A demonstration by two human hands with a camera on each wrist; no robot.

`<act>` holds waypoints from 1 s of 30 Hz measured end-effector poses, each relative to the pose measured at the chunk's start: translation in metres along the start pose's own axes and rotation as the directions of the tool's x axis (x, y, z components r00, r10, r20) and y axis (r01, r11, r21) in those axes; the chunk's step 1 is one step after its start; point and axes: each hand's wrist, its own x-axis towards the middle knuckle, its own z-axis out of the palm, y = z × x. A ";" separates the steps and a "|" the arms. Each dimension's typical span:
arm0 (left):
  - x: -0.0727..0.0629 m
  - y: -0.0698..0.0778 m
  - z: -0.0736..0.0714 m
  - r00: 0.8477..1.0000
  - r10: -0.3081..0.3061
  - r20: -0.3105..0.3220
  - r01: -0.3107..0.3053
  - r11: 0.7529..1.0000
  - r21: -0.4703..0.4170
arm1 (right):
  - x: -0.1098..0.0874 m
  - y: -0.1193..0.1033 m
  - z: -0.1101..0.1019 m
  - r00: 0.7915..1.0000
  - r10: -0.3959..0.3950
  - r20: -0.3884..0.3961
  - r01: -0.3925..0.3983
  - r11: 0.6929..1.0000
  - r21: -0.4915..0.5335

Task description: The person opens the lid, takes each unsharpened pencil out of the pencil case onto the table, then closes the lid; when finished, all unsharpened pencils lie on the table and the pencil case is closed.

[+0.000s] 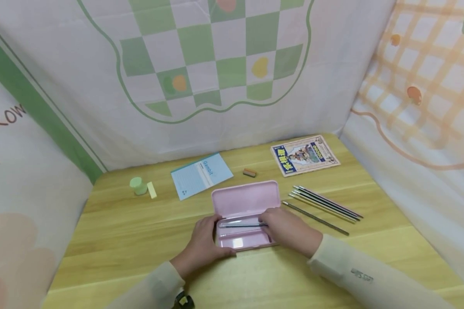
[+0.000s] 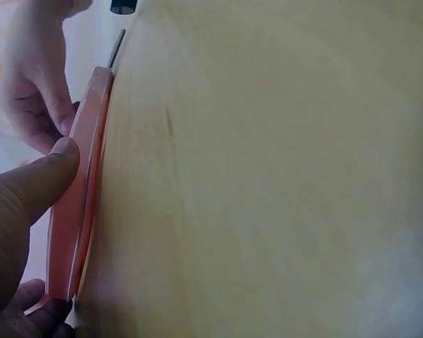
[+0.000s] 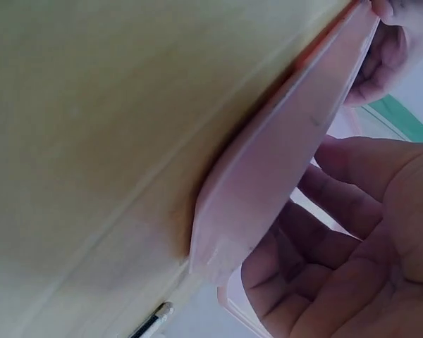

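A pink pencil case (image 1: 245, 199) stands with its lid folded back on the wooden table. My left hand (image 1: 203, 242) grips its left end, thumb along the front wall and fingers at the back corner. A dark pencil (image 1: 239, 225) lies lengthwise inside the case. Over the right part, my right hand (image 1: 288, 227) pinches that pencil near its right end. In the right wrist view the case wall (image 3: 268, 176) hides the pencil, and the right fingers (image 3: 331, 183) curl behind it. The left wrist view shows the left thumb (image 2: 53, 165) on the case's front wall.
Several pencils (image 1: 325, 204) lie in a bunch right of the case, with one dark pencil (image 1: 317, 218) apart. Behind are a blue notebook (image 1: 203, 176), a small eraser-like block (image 1: 249, 172) and a booklet (image 1: 305, 155). A green round object (image 1: 138, 186) and a yellow strip (image 1: 152, 189) sit left.
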 end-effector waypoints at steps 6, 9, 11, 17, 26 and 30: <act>0.000 0.000 0.000 1.000 0.005 -0.001 -0.005 1.000 -0.006 | 0.000 0.000 0.001 0.999 0.007 0.044 -0.007 1.000 0.000; -0.001 0.000 0.000 1.000 0.005 -0.003 -0.005 1.000 -0.008 | 0.001 0.002 0.001 0.997 0.025 0.073 -0.025 1.000 0.002; -0.001 0.000 0.000 1.000 0.005 -0.003 -0.005 1.000 -0.009 | 0.002 0.004 0.002 0.995 0.035 0.092 -0.036 0.999 0.012; -0.002 0.001 0.000 1.000 0.003 -0.002 -0.003 1.000 -0.011 | 0.005 0.008 0.004 0.991 0.028 0.134 -0.038 0.997 0.068; -0.002 0.002 0.000 1.000 0.003 -0.016 -0.003 1.000 -0.022 | 0.007 0.008 0.002 0.991 0.018 0.136 -0.032 0.994 0.102; -0.001 0.002 -0.001 1.000 0.004 -0.015 -0.005 1.000 -0.023 | 0.007 0.007 0.000 0.991 0.034 0.128 -0.055 0.985 0.162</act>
